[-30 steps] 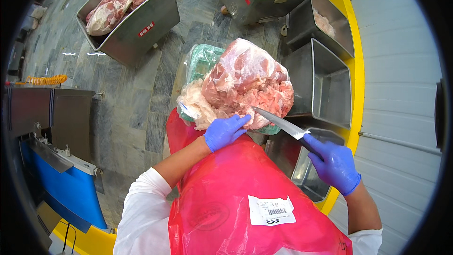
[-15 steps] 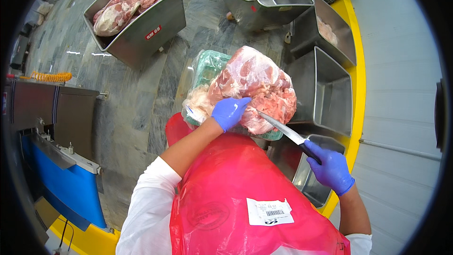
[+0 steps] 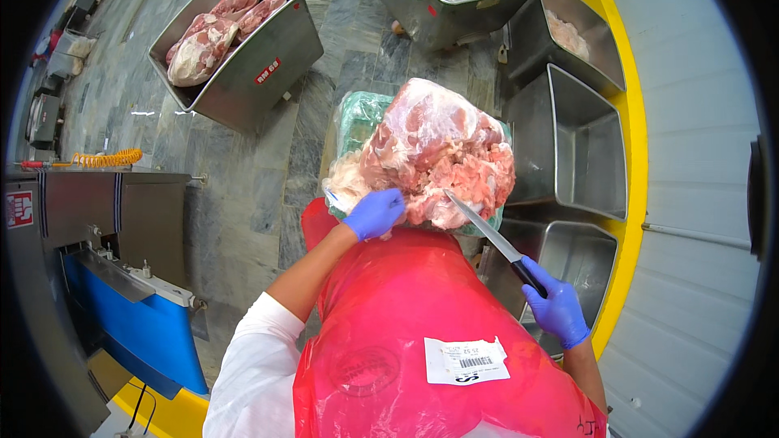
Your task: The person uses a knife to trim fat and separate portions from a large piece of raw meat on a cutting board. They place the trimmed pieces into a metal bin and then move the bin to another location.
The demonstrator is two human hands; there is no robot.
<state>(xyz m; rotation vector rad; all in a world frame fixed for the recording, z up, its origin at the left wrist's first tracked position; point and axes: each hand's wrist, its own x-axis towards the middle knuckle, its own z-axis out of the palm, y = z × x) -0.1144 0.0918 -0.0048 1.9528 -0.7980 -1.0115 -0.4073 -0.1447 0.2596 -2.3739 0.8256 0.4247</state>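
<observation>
Steel bin (image 3: 239, 101) with more cuts (image 3: 203, 55) inside, at 10 o'clock from a large raw meat joint (image 3: 434, 134) set over a green crate (image 3: 357, 118). Knife (image 3: 492, 235) gripped by its handle in the right hand (image 3: 557, 306), long axis pointing between 10 and 11 o'clock, tip at the joint's lower part, joint lying at 11 from that hand. Left hand (image 3: 376, 215) nearer, joint at 1 to 2 o'clock from it, fingers curled by the near edge, no telling whether gripping any flesh.

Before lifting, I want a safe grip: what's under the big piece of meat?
A plastic-covered green container shows beyond the meat, left and right; whatever lies directly beneath is hidden.
</observation>
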